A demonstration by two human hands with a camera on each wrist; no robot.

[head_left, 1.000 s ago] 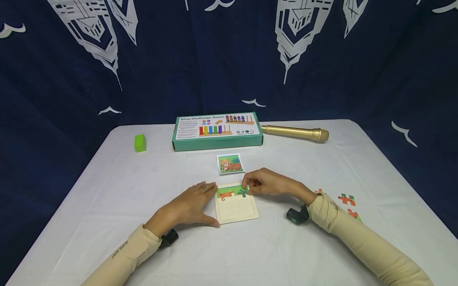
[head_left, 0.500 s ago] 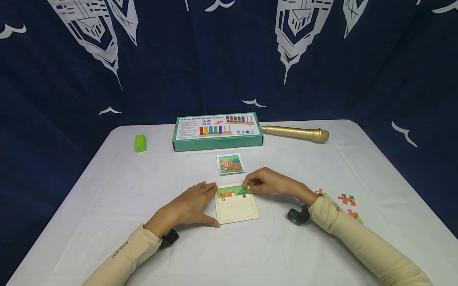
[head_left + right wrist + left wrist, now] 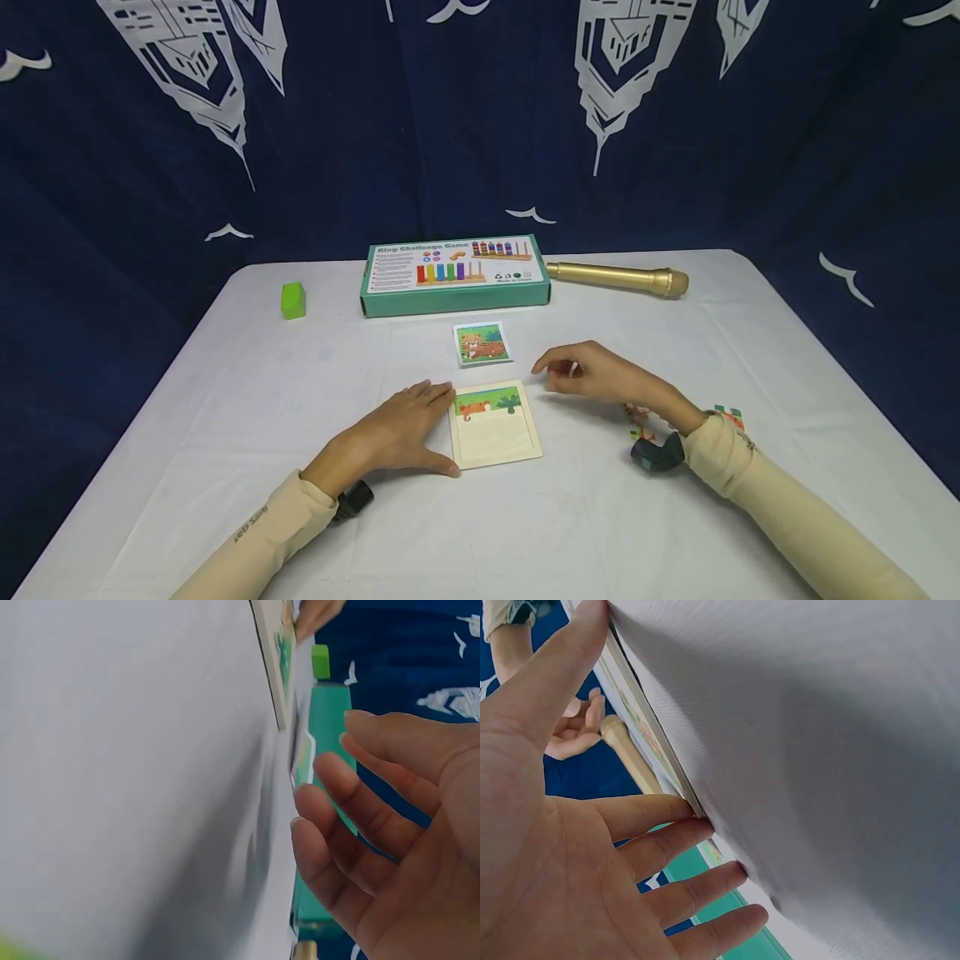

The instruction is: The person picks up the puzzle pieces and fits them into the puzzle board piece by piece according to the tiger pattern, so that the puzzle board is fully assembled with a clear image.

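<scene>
Right hand [image 3: 588, 371]: it is released; the fingers are loosely bent and there is nothing between them. It is in the air above the white cloth [image 3: 570, 525], to the right of the board [image 3: 497, 443], near its far right corner but apart from it.
Left hand [image 3: 393, 429]: it is spread and does not clench; the fingers are almost straight and touch the left edge of the board. The thumb is at the near left corner, the index finger at the far left corner.
Board: it lies flat in the middle, between the two hands. Fitted pieces [image 3: 486, 402] make a green strip along its far part, with an orange animal part on the left and a palm on the right. The near part shows pale surface.
Loose pieces [image 3: 638, 412]: they lie on the right, partly hidden by the right arm.
Card [image 3: 482, 344]: just beyond the board, with a tiger picture.
Box [image 3: 456, 279]: green, farther behind the card, printed "Ring Challenge Game".
Microphone [image 3: 618, 279]: gold, lying at the right side of the box.
Block [image 3: 293, 300]: light green, far left, well apart from the box.
Curtain [image 3: 420, 125]: dark blue with white figures, behind everything.
</scene>
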